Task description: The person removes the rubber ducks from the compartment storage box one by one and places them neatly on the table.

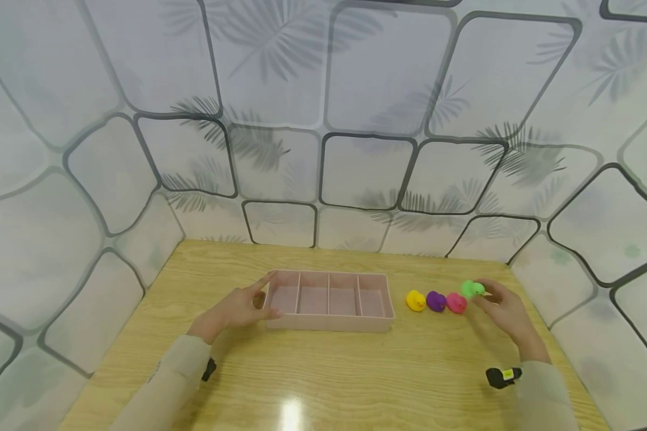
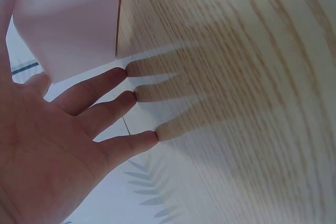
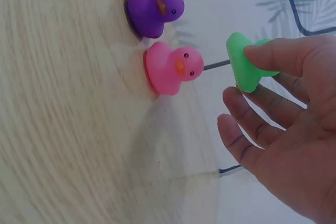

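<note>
A pale pink divided box (image 1: 329,323) stands on the table. At its left end, my left hand (image 1: 242,305) holds it between thumb and index finger, thumb at the front corner, index at the back. In the left wrist view the other fingers (image 2: 110,109) of that hand stretch down to the tabletop. My right hand (image 1: 504,311) pinches a green rubber duck (image 3: 244,66), tilted and raised above the table. Left of it, a pink duck (image 3: 170,69), a purple duck (image 3: 152,13) and a yellow duck (image 1: 416,301) stand in a row.
The wood-grain table (image 1: 350,377) meets a patterned backdrop (image 1: 280,167) at the back and both sides. The ducks' row lies just right of the box. A black wrist device (image 1: 502,377) shows near the right sleeve (image 1: 544,395).
</note>
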{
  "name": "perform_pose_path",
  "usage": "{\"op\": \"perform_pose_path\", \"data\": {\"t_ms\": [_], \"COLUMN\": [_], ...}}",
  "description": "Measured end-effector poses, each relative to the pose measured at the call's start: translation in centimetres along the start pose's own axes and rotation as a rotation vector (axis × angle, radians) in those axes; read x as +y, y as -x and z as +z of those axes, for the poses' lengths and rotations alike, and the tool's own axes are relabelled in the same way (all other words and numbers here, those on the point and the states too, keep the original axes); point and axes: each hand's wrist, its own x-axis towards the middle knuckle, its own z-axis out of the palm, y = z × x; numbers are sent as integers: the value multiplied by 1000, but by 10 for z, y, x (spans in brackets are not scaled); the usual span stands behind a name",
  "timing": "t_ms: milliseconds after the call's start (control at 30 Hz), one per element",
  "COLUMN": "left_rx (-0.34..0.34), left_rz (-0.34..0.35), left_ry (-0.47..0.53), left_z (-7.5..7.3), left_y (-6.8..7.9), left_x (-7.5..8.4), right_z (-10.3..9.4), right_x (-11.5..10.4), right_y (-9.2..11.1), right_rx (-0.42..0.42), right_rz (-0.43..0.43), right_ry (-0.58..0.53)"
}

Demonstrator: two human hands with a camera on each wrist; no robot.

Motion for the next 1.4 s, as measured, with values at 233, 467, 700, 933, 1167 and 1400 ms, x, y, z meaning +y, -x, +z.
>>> {"op": "perform_pose_path", "data": {"t_ms": [233,467,700,933,1167,1400], "left_rx": [10,7,8,8,10,12], "left_rz": [-2,-5,-4,-5,2,1], "left_ry": [-4,13,15,-4,-17,-14], "left_z": [0,2,2,1,3,3], "left_y": [1,0,-1,-2,-3,-3], "left_x": [0,-4,-3,-3,-5,-6], "right_z": [-4,-3,-1,1,4,8], "right_x": [15,26,31,33,38,48], "right_y": [4,6,6,6,2,-1], "right_rx": [-33,-53,-54,-70,-67,-67], "right_rz": [63,102,135,150,140,126], "right_ry": [-22,-35,-13,11,67,97]}}
